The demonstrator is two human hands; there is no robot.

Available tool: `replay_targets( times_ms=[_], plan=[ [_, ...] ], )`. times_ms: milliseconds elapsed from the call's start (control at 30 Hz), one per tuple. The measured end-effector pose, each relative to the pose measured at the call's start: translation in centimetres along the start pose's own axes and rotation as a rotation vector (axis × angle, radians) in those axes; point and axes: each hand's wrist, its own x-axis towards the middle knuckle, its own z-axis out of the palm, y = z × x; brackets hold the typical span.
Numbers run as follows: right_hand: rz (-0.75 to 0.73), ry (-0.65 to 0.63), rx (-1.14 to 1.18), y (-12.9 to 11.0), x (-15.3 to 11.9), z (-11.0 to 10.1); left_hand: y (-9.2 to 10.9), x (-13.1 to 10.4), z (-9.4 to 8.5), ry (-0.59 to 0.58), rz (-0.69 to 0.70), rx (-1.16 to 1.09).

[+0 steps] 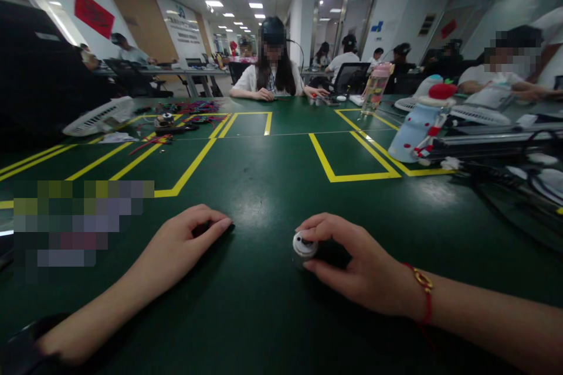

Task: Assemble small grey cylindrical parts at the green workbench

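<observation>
My right hand is closed around a small round jar, thumb on the near side and fingers on the far side. The jar stands upright on the dark green tabletop; it has a whitish lid with small dark openings, and its lower body looks see-through. A red cord bracelet with a gold-coloured ring circles my right wrist. To the left, my left hand rests on the table, fingers curled and thumb against the index finger, with nothing visible in it. Its palm side is hidden.
Yellow tape marks out areas on the table. Tangled wires and a white fan lie at the far left. On the right stand a blue bottle, a clear bottle and black cables. Opposite sits a person.
</observation>
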Motion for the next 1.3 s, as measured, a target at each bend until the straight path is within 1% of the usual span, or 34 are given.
replay_targets(
  times_ms=[100, 167, 267, 367, 433, 500, 600, 667, 733, 800, 867, 933, 1000, 1067, 1133, 1233, 1300],
  plan=[
    [0.119, -0.017, 0.022, 0.5, -0.2, 0.0, 1.7, -0.3, 0.6, 0.045, 0.055, -0.007],
    [0.176, -0.017, 0.064, 0.9, -0.3, 0.1, 3.7, -0.7, 1.2, 0.046, 0.147, -0.049],
    [0.215, -0.027, 0.104, 1.2, -0.3, 0.5, 7.3, -1.2, 2.3, -0.003, 0.285, -0.161],
    [0.224, -0.048, 0.106, 1.4, -0.3, 0.6, 10.0, -1.0, 3.1, -0.062, 0.327, -0.253],
    [0.217, -0.061, 0.092, 1.3, -0.3, 0.5, 10.9, -0.6, 3.3, -0.059, 0.309, -0.288],
    [0.205, -0.043, 0.045, 1.0, -0.3, 0.4, 10.8, -0.3, 3.1, -0.009, 0.259, -0.323],
    [0.186, 0.0, -0.046, 0.6, -0.2, 0.1, 9.7, -0.2, 2.8, 0.05, 0.185, -0.339],
    [0.173, 0.005, -0.066, 0.5, -0.2, 0.0, 8.8, -0.3, 3.1, 0.014, 0.167, -0.313],
    [0.172, 0.005, -0.065, 0.6, -0.2, 0.0, 8.1, -0.3, 4.0, -0.059, 0.168, -0.257],
    [0.175, 0.017, -0.066, 0.7, -0.2, 0.2, 7.8, -0.3, 5.0, -0.11, 0.184, -0.17],
    [0.176, 0.025, -0.07, 0.8, -0.3, 0.5, 7.8, -0.2, 5.9, -0.117, 0.205, -0.075],
    [0.169, 0.035, -0.07, 0.8, -0.3, 0.7, 8.0, -0.2, 6.1, -0.116, 0.217, -0.04],
    [0.17, 0.065, -0.1, 0.7, -0.1, 0.2, 8.1, -0.2, 5.5, -0.113, 0.204, -0.089],
    [0.205, 0.138, -0.192, 1.0, 0.3, -1.6, 7.7, -0.1, 4.2, -0.086, 0.163, -0.146],
    [0.325, 0.226, -0.373, 1.9, 0.8, -4.8, 6.7, 0.0, 2.5, -0.035, 0.105, -0.143],
    [0.591, 0.304, -0.724, 4.8, 1.0, -11.3, 4.2, 0.1, 0.0, 0.01, -0.002, -0.105],
    [0.706, 0.333, -0.848, 7.2, 0.4, -15.7, 2.3, 0.1, -1.1, 0.02, -0.11, -0.118]
  ],
)
